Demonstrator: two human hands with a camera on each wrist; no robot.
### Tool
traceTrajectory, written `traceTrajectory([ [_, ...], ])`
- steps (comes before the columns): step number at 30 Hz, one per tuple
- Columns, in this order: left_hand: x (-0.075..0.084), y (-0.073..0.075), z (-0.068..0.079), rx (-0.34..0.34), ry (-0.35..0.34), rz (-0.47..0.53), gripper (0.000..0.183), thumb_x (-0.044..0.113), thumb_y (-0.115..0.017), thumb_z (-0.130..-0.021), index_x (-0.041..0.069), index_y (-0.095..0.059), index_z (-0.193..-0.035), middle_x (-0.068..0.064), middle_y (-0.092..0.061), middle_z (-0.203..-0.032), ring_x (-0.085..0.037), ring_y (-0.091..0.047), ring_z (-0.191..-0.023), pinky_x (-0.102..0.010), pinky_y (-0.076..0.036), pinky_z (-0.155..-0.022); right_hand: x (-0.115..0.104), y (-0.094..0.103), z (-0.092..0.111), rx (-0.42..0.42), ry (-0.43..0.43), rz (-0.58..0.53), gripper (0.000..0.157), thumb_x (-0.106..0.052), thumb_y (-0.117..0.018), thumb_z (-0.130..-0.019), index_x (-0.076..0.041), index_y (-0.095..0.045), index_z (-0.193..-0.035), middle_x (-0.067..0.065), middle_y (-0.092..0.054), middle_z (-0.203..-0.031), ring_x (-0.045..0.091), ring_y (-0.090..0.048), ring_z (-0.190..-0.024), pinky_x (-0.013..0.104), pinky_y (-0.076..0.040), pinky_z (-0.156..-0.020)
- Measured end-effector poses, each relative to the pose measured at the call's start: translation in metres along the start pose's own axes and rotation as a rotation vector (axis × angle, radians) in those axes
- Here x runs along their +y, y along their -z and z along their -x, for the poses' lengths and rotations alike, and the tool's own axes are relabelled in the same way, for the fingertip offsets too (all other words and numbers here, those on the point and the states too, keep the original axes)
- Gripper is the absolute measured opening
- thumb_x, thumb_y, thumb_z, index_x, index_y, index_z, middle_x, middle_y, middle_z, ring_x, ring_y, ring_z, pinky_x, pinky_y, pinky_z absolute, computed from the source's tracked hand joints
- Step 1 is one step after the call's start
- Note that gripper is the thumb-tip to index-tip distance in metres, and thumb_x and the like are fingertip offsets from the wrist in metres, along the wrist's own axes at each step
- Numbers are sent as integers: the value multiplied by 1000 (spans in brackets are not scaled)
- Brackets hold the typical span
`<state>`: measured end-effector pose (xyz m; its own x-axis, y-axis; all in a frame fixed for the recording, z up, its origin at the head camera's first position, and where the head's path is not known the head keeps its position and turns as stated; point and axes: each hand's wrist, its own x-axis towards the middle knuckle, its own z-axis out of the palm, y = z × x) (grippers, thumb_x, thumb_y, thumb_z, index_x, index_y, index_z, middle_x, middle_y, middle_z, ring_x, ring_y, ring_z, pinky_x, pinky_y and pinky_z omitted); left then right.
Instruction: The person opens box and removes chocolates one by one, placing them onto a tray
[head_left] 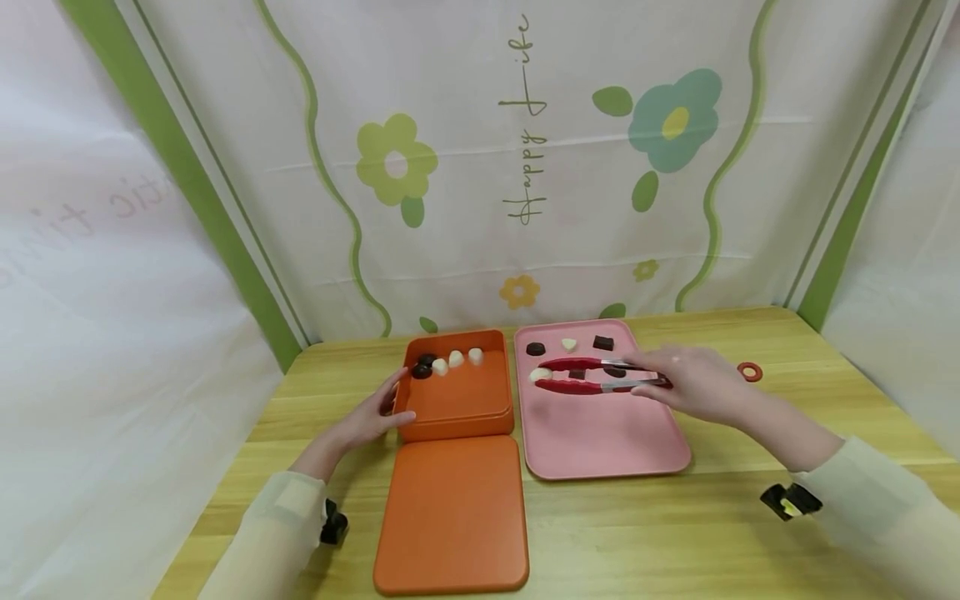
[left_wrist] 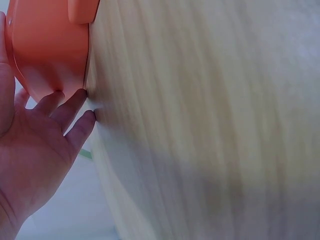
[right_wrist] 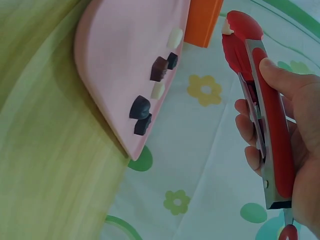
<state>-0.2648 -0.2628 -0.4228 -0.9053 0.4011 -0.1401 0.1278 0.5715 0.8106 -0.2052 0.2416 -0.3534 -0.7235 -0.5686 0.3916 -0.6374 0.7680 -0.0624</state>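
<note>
My right hand [head_left: 701,383] grips red-tipped metal tongs [right_wrist: 272,115] over the pink tray [head_left: 600,442]. Between the tong tips shows a small white chocolate [right_wrist: 228,26]. On the tray lie several dark chocolates, one of them a dark square [head_left: 603,342], and a white heart-like piece [head_left: 568,343]. My left hand [head_left: 367,421] rests at the near left corner of an orange box [head_left: 465,400], thumb by its front rim and spread fingers against its side wall. Inside the box, dark chocolates [head_left: 422,371] and three white chocolates [head_left: 456,358] sit toward the back.
The orange lid [head_left: 453,517] lies flat on the wooden table [head_left: 600,542] in front of the box. A small red ring [head_left: 749,372] lies right of the tray. Behind the table hangs a flower-printed curtain [head_left: 465,250], with pale sheets at both sides.
</note>
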Motion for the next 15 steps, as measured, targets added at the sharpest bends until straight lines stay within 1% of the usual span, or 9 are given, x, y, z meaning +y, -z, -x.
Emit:
traceTrajectory([
  [1, 0, 0, 0, 2, 5, 3, 83, 24, -64, -96, 22, -8, -158, -25, -14, -157, -42, -18, -142, -55, -20, -112, 1, -1, 1, -4, 0, 0, 46, -25, -82, -79, -11, -70, -120, -4, -65, -82, 7, -49, -63, 31, -44, -56],
  [3, 0, 0, 0, 4, -2, -7, 83, 24, -64, -96, 21, -8, -158, -26, -14, -157, -43, -17, -142, -55, -20, -112, 1, -5, 3, -20, -7, -6, 46, -25, -82, -78, -10, -70, -120, -4, -65, -81, 6, -47, -62, 30, -43, -56],
  [6, 0, -1, 0, 4, -7, -7, 84, 25, -64, -96, 20, -8, -158, -26, -14, -157, -43, -17, -142, -55, -20, -112, 1, -9, 6, -55, -33, -11, 46, -27, -81, -79, -8, -71, -119, 0, -68, -86, 7, -49, -64, 31, -44, -57],
  [9, -1, -1, 0, 6, -4, 0, 85, 26, -65, -95, 21, -9, -158, -25, -14, -157, -42, -18, -142, -55, -20, -112, 2, -14, 9, -86, -59, -19, 45, -28, -80, -80, -6, -71, -118, 6, -71, -97, 11, -56, -70, 33, -47, -60],
  [10, -1, -1, 0, 4, -11, -4, 85, 26, -65, -96, 19, -8, -158, -26, -14, -157, -43, -18, -142, -55, -20, -112, 2, -16, 9, -92, -64, -18, 45, -29, -80, -80, -7, -71, -118, 7, -71, -99, 12, -58, -73, 34, -48, -61],
  [15, -2, 0, 1, 4, -25, -5, 85, 26, -65, -95, 17, -8, -158, -28, -14, -156, -45, -17, -142, -56, -20, -111, 5, -24, 12, -109, -73, -26, 43, -29, -79, -81, -6, -71, -118, 10, -71, -104, 23, -66, -84, 41, -53, -67],
])
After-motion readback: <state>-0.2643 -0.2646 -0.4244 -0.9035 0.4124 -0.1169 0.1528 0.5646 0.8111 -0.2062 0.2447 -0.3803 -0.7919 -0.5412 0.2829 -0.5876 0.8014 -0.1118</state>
